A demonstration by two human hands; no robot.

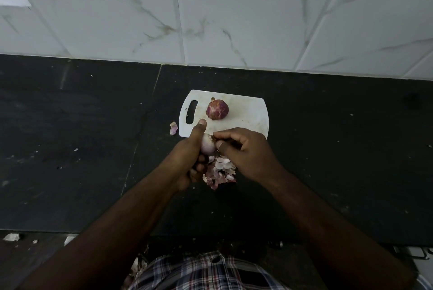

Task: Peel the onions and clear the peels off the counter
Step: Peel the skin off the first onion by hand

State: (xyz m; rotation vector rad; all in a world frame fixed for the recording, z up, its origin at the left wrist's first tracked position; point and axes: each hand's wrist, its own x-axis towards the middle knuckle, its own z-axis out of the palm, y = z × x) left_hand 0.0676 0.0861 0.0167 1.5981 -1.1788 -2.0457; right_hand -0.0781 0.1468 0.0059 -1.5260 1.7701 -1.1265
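held onion [207, 146] mostly hidden by hands, shirt [206, 273] cut off btm

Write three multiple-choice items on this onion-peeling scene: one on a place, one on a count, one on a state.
1. Where does the unpeeled red onion lie?
A. on the white plastic cutting board
B. on the floor
C. in a bowl

2. How many onions are visible?
A. one
B. two
C. four

3. What is the left hand doing?
A. lying flat
B. gripping the pale, mostly peeled onion
C. holding a knife

Key: 1 A, it rests on the board; 2 B, one on the board, one held; 3 B, fingers curl round it while the right hand pinches at its top.
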